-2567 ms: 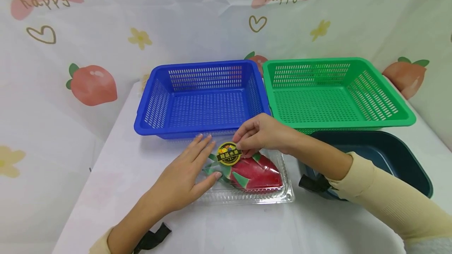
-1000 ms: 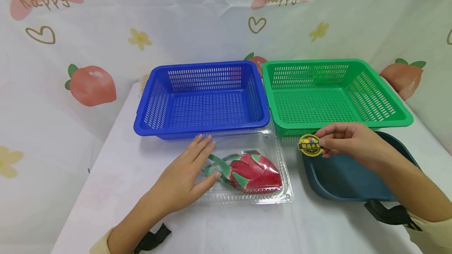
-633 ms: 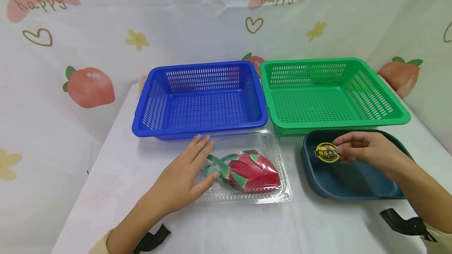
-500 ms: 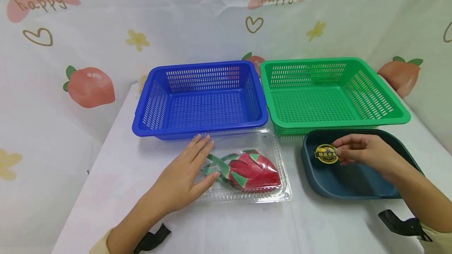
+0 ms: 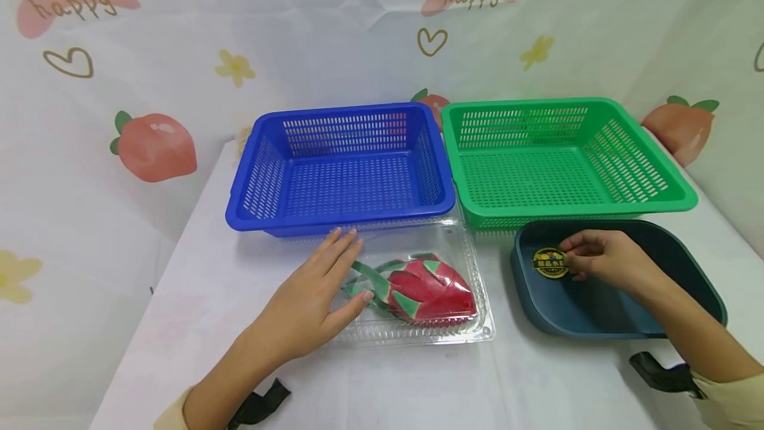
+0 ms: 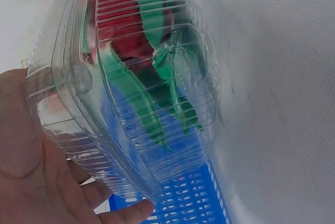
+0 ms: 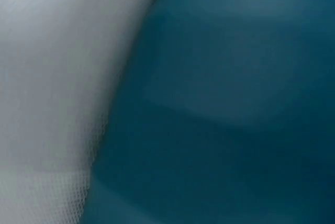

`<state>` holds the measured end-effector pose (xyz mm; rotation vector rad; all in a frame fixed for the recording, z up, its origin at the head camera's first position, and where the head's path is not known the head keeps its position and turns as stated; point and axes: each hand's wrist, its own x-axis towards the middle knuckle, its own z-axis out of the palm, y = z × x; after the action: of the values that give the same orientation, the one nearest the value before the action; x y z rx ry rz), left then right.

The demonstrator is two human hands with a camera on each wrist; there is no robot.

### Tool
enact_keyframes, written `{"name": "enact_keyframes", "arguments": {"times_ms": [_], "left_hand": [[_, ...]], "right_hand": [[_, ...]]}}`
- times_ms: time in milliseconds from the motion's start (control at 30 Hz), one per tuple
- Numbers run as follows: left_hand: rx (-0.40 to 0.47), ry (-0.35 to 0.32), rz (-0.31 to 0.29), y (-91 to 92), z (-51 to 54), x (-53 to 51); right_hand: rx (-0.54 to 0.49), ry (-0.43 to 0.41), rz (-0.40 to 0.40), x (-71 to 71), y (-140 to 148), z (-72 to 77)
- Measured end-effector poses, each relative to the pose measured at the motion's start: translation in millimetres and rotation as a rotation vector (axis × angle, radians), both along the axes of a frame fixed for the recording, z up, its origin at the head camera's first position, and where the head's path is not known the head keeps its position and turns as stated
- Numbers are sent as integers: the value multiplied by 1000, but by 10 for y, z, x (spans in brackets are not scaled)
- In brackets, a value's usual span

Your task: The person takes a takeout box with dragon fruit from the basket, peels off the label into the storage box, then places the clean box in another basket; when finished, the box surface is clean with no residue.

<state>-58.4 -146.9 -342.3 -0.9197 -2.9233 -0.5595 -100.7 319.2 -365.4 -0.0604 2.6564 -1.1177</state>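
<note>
In the head view my right hand point(image 5: 609, 261) pinches a round black and gold sticker point(image 5: 550, 263) over the left part of a dark teal tray point(image 5: 627, 330). My left hand point(image 5: 310, 297) lies with straight fingers on the left side of a clear plastic clamshell box point(image 5: 465, 244). Inside the box sits a red dragon fruit point(image 5: 432, 290) with green leaf tips. The left wrist view shows the box's ribbed side point(image 6: 157, 93) close up, with the left fingers point(image 6: 125, 213) along it. Only the tray's wall point(image 7: 220, 103) and white cloth fill the right wrist view; the right hand is hidden there.
Behind the box stands a blue slotted basket point(image 5: 340, 223). To its right is a green basket point(image 5: 573, 210), behind the teal tray. A white cloth point(image 5: 418, 383) covers the table, and a printed backdrop hangs behind.
My right hand has carried the sticker from above the box rightward to over the teal tray, then lowered it slightly. My left hand has stayed on the box.
</note>
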Motion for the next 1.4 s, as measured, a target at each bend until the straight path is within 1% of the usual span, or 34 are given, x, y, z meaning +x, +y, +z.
{"name": "enact_keyframes", "arguments": {"times_ms": [233,367,600,700,1000,1267,1400], "left_hand": [[2,9,-6,1,12,2],[5,7,-10,4,12,3],[3,-2,-6,4,12,9],[5,-4,-4,4,11,12],[7,-1,-4,9,13,10],[6,0,-2,9,16,6],[21,0,0,0,8,6]], "right_hand": [[133,67,26,-8,-13,-6],[167,89,25,-10,-17,-23],[275,180,50,5,-35,-41],[295,202,52,13,-37,-40],[312,227,59,28,-25,-42],[325,263,55,25,-12,-74],[340,277,42,33,-7,-45]]}}
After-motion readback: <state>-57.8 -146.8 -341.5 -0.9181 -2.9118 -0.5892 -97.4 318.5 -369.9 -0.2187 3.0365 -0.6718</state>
